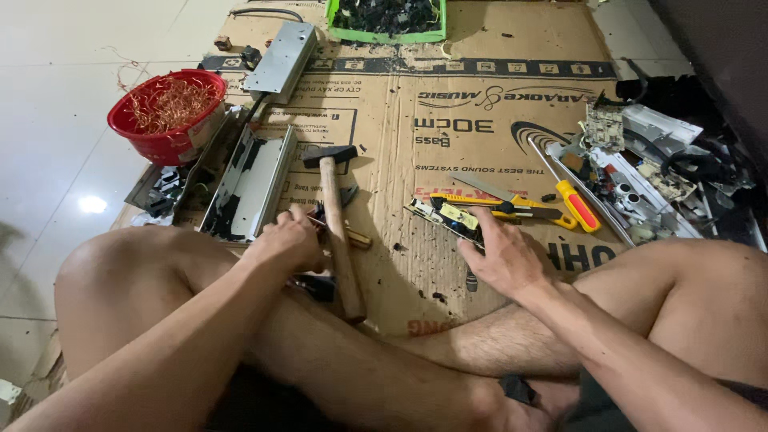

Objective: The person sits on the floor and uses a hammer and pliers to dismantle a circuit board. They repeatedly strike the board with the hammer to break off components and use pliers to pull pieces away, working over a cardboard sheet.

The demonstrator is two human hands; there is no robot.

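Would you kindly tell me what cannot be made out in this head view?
- What the left hand grips: hidden by its own fingers.
- Green tray contents: cut off by the top edge, dark and too small.
- Scrap pile at right: parts blur into shadow.
- Circuit board details under the right hand: too small.

You sit cross-legged on flattened cardboard (448,264), a hammer (336,224) lying between your hands. Your left hand (290,240) rests beside its handle; your right hand (504,256) touches a circuit board (446,216), with a utility knife (496,204) and screwdriver (572,200) behind it. A basket of wire (166,112) stands far left.
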